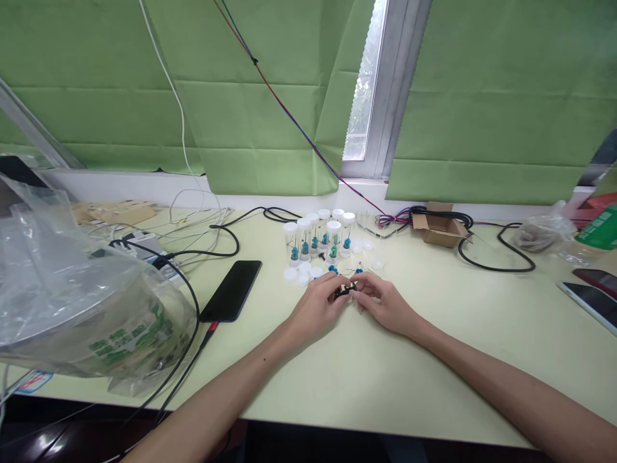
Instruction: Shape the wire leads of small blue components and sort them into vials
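Note:
My left hand (pixel 322 301) is closed, its thumb and fingers pinching a small black part (pixel 343 291) whose exact kind I cannot make out. Facing it, my right hand (pixel 382 301) is closed too, with thumb and fingertips at the right end of the same part. Just beyond my fingers lie small blue pieces with thin wires (pixel 358 270). Behind them several clear tubes with white caps (pixel 333 238) stand upright in a group, with blue or green pieces inside. Loose white caps (pixel 303 279) lie flat in front of the tubes, and others lie to their right.
A black phone (pixel 231 290) with a charging cable lies left of my hands. Farther left bulges a large clear plastic bag (pixel 96 308). An open cardboard box (pixel 439 228) sits at the back right amid black cables (pixel 501 267). More phones (pixel 590 304) lie at the right edge.

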`<state>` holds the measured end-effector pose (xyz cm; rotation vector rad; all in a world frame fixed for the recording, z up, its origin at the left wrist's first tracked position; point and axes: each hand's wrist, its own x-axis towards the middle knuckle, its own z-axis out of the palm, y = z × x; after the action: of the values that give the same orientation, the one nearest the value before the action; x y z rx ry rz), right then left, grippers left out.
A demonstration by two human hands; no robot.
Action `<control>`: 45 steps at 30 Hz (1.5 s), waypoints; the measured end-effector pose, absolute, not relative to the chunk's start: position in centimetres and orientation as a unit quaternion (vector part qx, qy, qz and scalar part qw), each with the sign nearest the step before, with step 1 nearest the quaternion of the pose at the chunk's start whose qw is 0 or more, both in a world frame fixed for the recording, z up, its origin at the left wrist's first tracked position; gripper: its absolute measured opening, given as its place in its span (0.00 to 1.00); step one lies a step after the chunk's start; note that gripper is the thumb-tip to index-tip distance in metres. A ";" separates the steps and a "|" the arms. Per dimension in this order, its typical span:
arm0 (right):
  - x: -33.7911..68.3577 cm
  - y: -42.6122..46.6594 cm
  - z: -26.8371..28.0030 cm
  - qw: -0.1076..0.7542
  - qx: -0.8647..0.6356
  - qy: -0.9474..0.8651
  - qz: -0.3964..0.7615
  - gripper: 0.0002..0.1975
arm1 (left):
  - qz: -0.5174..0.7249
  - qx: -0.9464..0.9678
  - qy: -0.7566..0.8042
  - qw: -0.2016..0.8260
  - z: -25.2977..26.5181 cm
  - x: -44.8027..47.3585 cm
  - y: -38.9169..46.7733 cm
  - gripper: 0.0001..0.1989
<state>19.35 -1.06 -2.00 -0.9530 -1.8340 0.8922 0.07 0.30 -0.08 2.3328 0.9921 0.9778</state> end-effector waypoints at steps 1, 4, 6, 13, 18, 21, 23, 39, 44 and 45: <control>19.4 -1.1 -2.0 0.430 -0.381 -0.736 0.358 0.11 | 0.351 0.840 0.355 0.212 -0.1 0.1 0.3 0.08; 19.4 -1.2 -2.0 0.427 -0.384 -0.738 0.354 0.09 | 0.350 0.841 0.354 0.213 0.0 0.0 0.2 0.09; 19.3 -1.1 -2.0 0.424 -0.390 -0.738 0.351 0.09 | 0.347 0.842 0.353 0.213 0.1 -0.1 0.1 0.09; 19.3 -1.0 -2.2 0.415 -0.410 -0.735 0.346 0.09 | 0.345 0.843 0.354 0.213 0.2 0.0 0.0 0.08; 19.2 -1.0 -1.9 0.406 -0.423 -0.736 0.338 0.11 | 0.342 0.845 0.355 0.208 0.2 0.1 0.0 0.07; 19.1 -1.0 -1.9 0.401 -0.428 -0.737 0.335 0.12 | 0.341 0.846 0.356 0.205 0.1 0.1 0.0 0.07; 19.2 -1.0 -1.9 0.402 -0.430 -0.737 0.334 0.12 | 0.344 0.846 0.354 0.203 0.1 0.1 0.0 0.07; 19.4 -1.0 -2.1 0.413 -0.402 -0.741 0.346 0.10 | 0.348 0.845 0.350 0.205 0.1 0.0 0.0 0.08; 19.3 -0.9 -2.0 0.404 -0.422 -0.740 0.333 0.11 | 0.341 0.846 0.357 0.200 0.0 0.1 -0.1 0.07; 19.3 -0.9 -2.0 0.403 -0.424 -0.741 0.330 0.12 | 0.339 0.847 0.358 0.198 0.0 0.1 -0.1 0.07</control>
<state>19.29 -0.92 -2.02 -1.0714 -1.8721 0.8330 0.06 -0.07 0.04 2.3698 1.0031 0.9485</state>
